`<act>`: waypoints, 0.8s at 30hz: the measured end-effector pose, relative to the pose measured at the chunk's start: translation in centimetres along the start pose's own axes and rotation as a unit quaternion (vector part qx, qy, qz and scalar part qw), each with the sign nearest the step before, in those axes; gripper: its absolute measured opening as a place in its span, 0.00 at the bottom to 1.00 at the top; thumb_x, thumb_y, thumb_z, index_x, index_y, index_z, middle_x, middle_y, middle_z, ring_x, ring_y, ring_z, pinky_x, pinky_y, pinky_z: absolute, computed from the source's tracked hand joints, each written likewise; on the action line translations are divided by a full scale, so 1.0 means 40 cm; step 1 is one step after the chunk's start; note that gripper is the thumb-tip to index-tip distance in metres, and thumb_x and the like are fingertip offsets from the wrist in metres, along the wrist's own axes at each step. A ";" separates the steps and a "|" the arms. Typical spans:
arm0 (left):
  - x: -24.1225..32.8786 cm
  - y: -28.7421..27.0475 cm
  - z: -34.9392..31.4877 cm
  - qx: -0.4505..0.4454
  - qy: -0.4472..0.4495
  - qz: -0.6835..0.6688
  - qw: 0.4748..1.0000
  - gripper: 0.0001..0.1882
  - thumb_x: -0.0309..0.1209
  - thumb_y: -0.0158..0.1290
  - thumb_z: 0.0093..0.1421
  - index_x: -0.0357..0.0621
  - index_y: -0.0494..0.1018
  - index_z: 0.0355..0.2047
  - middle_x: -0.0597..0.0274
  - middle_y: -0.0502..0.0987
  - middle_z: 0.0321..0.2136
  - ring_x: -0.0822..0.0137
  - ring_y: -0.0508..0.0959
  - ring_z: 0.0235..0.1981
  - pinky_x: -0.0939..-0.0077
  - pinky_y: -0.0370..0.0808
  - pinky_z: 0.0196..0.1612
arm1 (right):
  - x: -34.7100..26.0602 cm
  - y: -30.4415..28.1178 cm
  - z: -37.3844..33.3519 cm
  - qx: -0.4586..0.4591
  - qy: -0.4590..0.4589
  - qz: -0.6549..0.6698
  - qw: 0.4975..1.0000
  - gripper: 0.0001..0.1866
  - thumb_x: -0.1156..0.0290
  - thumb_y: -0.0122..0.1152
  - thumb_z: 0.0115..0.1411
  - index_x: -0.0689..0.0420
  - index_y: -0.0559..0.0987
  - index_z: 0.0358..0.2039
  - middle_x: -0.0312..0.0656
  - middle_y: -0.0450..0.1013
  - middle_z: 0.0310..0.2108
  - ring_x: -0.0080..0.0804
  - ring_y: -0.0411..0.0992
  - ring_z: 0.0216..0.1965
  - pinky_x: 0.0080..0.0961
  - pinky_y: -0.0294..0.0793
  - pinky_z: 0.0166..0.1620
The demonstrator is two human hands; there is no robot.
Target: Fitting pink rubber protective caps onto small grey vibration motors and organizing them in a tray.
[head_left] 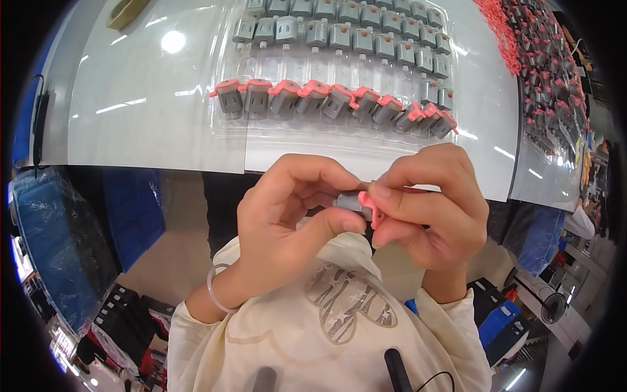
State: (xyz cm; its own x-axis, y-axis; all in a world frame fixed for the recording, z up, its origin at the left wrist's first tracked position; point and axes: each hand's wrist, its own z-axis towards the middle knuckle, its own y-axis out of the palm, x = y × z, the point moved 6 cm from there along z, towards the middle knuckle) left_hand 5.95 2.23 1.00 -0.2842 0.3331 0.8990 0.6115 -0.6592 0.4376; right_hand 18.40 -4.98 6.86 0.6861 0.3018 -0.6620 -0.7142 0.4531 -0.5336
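In front of my chest, just off the table's near edge, my left hand (277,219) grips a small grey motor (349,202) between thumb and fingers. My right hand (441,206) pinches a pink plastic clip (373,209), which sits against the motor's right end. Fingertips partly cover both parts, so how far the clip is seated cannot be told. Beyond my hands lies a clear plastic tray (228,129). Its near row holds several motors with pink clips (284,98); the farther rows hold bare grey motors (339,38).
A heap of loose pink clips (499,32) lies right of the tray. Farther right, many clipped motors (552,85) stand in trays. A beige ring-shaped object (124,13) rests at the far left. Blue plastic-wrapped containers (59,242) stand below the table at left; a fan (554,306) is lower right.
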 end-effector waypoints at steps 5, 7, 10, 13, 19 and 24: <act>0.016 0.013 0.006 -0.007 0.028 0.036 0.999 0.20 0.14 0.59 0.48 0.31 0.65 0.40 0.54 0.74 0.34 0.67 0.77 0.38 0.76 0.77 0.41 | 0.005 -0.002 -0.008 0.014 -0.063 -0.042 0.997 0.14 0.63 0.67 0.41 0.56 0.80 0.28 0.35 0.72 0.28 0.28 0.65 0.26 0.21 0.63 0.29; 0.016 0.013 0.012 0.003 0.027 0.041 0.999 0.20 0.13 0.59 0.48 0.31 0.64 0.40 0.54 0.74 0.34 0.66 0.77 0.39 0.76 0.77 0.41 | 0.025 0.005 -0.017 0.028 -0.073 -0.009 0.997 0.14 0.63 0.67 0.40 0.56 0.81 0.28 0.34 0.72 0.28 0.28 0.64 0.26 0.21 0.62 0.29; 0.020 0.027 0.016 -0.058 0.074 0.040 0.995 0.18 0.10 0.56 0.48 0.32 0.62 0.37 0.52 0.74 0.33 0.65 0.77 0.38 0.75 0.77 0.40 | 0.038 0.013 -0.022 0.033 -0.092 0.039 0.994 0.13 0.60 0.65 0.44 0.54 0.79 0.28 0.34 0.71 0.29 0.28 0.63 0.27 0.23 0.61 0.28; 0.028 0.030 0.010 -0.022 0.080 -0.009 0.997 0.15 0.08 0.52 0.48 0.34 0.61 0.32 0.48 0.75 0.32 0.65 0.77 0.37 0.75 0.78 0.38 | 0.032 0.016 -0.022 0.035 -0.096 0.056 0.993 0.13 0.57 0.63 0.50 0.52 0.78 0.29 0.34 0.69 0.29 0.28 0.62 0.28 0.25 0.60 0.27; 0.020 0.020 0.021 -0.050 0.047 0.031 0.997 0.15 0.08 0.52 0.48 0.36 0.60 0.29 0.45 0.75 0.34 0.68 0.76 0.38 0.77 0.78 0.37 | 0.054 0.015 -0.037 0.018 -0.025 0.087 0.996 0.14 0.59 0.66 0.46 0.53 0.79 0.30 0.35 0.69 0.31 0.28 0.63 0.28 0.23 0.61 0.29; -0.004 0.011 0.037 -0.048 -0.040 0.020 0.998 0.19 0.14 0.58 0.49 0.37 0.60 0.36 0.49 0.72 0.38 0.67 0.76 0.42 0.76 0.76 0.41 | 0.071 0.026 -0.049 0.031 0.165 0.205 0.964 0.16 0.63 0.69 0.41 0.55 0.80 0.32 0.37 0.69 0.32 0.29 0.66 0.29 0.23 0.66 0.31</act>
State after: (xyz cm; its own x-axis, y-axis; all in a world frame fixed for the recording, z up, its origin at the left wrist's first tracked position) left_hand 7.36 2.91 1.04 -0.1993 0.3550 0.9134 0.5467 -0.7332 0.4043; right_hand 19.33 -5.29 3.39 0.2592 0.1862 -0.9477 -0.8993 0.4044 -0.1665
